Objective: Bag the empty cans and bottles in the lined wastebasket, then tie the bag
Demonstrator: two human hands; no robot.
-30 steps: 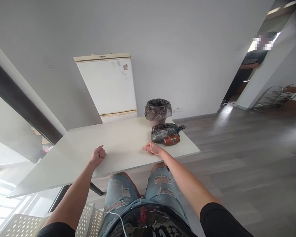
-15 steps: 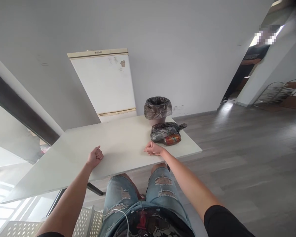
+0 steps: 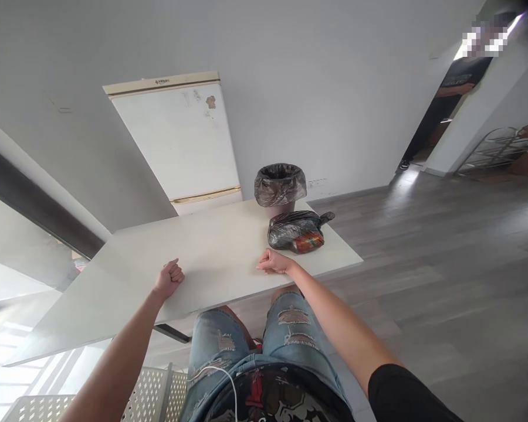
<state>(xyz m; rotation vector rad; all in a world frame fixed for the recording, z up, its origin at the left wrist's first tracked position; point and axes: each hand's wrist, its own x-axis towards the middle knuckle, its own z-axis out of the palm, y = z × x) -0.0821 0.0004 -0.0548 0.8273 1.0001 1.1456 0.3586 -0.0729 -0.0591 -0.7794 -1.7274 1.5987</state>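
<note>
On the left part of the white table, my left hand rests in a fist, with nothing seen in it. My right hand is also curled into a fist on the tabletop, near the front edge. Just beyond the right hand lies a knotted black plastic bag; an orange-red packet shows through its thin side. Behind that bag stands a trash bin lined with a black bag folded over its rim. Neither hand is holding the bag or the bin.
A white refrigerator stands against the grey wall beyond the table. A perforated plastic basket is at lower left, beside my legs. Another person is in the doorway at far right, near a metal rack.
The view has tilted slightly, so the fridge and bin sit a little higher in the picture. Both fists stay where they were on the table.
</note>
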